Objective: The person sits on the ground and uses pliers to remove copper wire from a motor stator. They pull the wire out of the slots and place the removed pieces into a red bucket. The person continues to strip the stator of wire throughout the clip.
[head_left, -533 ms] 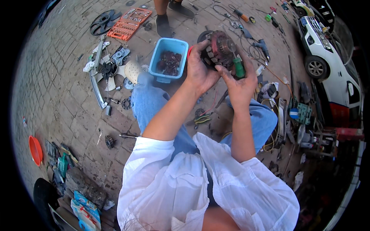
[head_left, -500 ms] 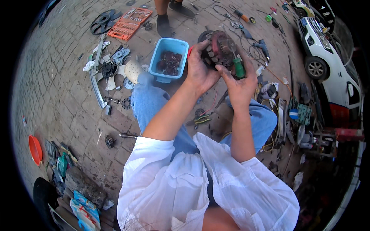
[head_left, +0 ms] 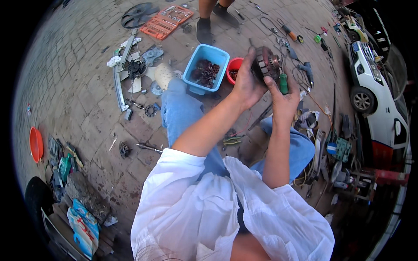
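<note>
In front of me I hold up an alternator rotor (head_left: 264,63), a dark round metal part with a copper-coloured end. My left hand (head_left: 249,87) is closed round its left side and underside. A screwdriver with a green handle (head_left: 283,83) is gripped upright in my right hand (head_left: 285,101), its thin shank pointing up beside the rotor's copper end. The right thumb reaches the rotor's lower edge. Just left of my hands stand a light-blue tub (head_left: 197,88) with dark reddish metal pieces (head_left: 205,72) in it and a smaller red bowl (head_left: 234,63) with similar pieces.
Beyond the tub are a person's feet (head_left: 203,31), an orange socket set case (head_left: 162,27) and a black fan (head_left: 138,16). Motor parts lie left of my knee. Pliers (head_left: 233,140) lie between my legs. To the right are a heat gun (head_left: 307,71), cables and a white car (head_left: 379,82).
The rotor has turned in my hands, so its copper end now faces right. My view has shifted, and the red bowl shows more fully. Both hands keep their hold.
</note>
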Motion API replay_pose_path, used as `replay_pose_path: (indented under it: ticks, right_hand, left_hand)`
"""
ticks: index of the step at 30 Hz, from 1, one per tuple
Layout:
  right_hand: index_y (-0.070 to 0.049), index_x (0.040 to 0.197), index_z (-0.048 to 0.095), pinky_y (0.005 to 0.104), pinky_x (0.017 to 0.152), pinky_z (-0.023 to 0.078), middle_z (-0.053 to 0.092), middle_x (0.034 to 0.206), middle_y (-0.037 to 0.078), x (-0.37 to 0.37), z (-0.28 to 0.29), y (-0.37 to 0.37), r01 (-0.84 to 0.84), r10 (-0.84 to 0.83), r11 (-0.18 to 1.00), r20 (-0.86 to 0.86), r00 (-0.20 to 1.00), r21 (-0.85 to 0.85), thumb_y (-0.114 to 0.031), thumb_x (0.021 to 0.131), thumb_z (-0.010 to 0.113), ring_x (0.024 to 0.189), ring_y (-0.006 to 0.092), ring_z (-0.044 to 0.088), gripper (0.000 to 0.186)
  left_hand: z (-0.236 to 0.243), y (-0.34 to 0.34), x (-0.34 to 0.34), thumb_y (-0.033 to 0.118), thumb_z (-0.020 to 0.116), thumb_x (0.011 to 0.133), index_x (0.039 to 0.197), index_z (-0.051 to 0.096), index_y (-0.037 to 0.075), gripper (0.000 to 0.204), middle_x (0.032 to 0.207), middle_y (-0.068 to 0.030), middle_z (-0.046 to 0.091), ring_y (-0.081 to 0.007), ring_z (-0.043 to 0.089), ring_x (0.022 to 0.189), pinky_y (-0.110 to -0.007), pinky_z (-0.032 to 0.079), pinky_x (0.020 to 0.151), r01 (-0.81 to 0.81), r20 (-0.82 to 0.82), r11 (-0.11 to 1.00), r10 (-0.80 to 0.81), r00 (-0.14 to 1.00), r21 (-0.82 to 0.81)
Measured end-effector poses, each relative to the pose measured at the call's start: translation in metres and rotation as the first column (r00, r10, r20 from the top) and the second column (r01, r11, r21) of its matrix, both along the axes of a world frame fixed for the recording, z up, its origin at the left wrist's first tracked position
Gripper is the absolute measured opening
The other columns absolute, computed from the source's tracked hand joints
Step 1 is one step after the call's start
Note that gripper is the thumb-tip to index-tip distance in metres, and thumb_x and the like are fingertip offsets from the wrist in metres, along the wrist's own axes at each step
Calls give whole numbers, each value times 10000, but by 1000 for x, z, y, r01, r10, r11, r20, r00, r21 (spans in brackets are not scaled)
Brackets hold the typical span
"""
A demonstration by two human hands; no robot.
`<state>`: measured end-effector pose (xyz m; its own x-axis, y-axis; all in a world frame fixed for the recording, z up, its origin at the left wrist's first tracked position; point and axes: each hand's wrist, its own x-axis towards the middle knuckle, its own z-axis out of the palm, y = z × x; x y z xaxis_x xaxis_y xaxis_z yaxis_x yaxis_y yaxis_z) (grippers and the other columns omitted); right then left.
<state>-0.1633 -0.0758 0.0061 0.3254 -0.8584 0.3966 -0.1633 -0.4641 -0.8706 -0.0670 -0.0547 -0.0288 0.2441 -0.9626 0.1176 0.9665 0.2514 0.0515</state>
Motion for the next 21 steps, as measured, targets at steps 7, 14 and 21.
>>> replay_pose_path:
  ticks: [7, 14, 21]
  right_hand:
    - [17, 1210, 569, 253, 799, 458, 648, 1011, 96, -17, -7, 1, -29, 29, 1000, 45, 999, -12, -253, 863, 649, 864, 134, 583, 446]
    - [-27, 1144, 634, 249, 741, 454, 652, 894, 83, -52, 23, 36, -26, 25, 1000, -245, 969, -4, -271, 907, 595, 770, 124, 556, 343]
    - [-8, 1107, 647, 251, 719, 461, 664, 915, 119, -52, 26, 37, -12, -28, 986, -238, 971, -164, -173, 868, 638, 751, 127, 568, 290]
  left_hand:
    - [3, 1, 0, 443, 552, 872, 1207, 519, 93, 485, 1163, -97, 578, -255, 542, 1079, -459, 397, 980, -11, -22, 1000, 11, 1000, 23]
    - [8, 9, 10, 498, 594, 817, 1311, 443, 98, 654, 1289, -128, 505, -317, 467, 1218, -493, 360, 1017, -68, 90, 998, 68, 994, 1]
    - [7, 9, 13, 479, 586, 828, 1355, 389, 64, 698, 1324, -158, 469, -326, 446, 1240, -499, 339, 1053, -80, 189, 996, 86, 978, -37]
